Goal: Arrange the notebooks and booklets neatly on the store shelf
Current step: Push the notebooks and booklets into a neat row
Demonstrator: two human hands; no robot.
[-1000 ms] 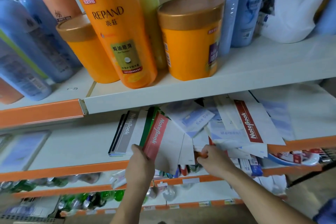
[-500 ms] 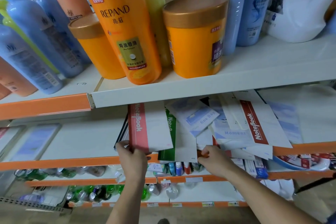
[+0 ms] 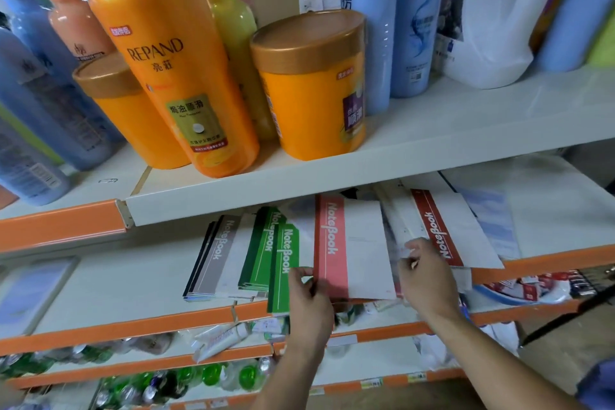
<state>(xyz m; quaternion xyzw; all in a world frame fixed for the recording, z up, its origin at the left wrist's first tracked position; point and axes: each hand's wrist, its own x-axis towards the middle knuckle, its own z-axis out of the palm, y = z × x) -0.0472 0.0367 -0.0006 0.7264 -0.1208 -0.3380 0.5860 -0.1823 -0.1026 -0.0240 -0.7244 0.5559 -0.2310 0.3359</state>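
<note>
Several thin notebooks lie on the white store shelf (image 3: 109, 280) under the bottle shelf. A grey-spined stack (image 3: 216, 260) sits at the left, green-spined notebooks (image 3: 266, 253) overlap it, and a pink-spined notebook (image 3: 352, 250) lies in the middle. My left hand (image 3: 307, 296) pinches the pink-spined notebook's lower left corner, over a green one. My right hand (image 3: 424, 276) grips the loose pale booklets beside a red-spined notebook (image 3: 446, 230) at the right. A pale blue booklet (image 3: 492, 220) lies farther right.
The shelf above (image 3: 432, 130) holds orange bottles and tubs (image 3: 309, 83), blue bottles and a white jug. An orange rail (image 3: 133, 326) edges the notebook shelf. Lower shelves hold tubes and green bottles (image 3: 213, 373). A framed pale item (image 3: 30, 289) lies at the far left.
The pink-spined notebook has moved right from the left pile to the middle, with my left hand following it. The green notebooks now lie uncovered to its left. My right hand rose slightly.
</note>
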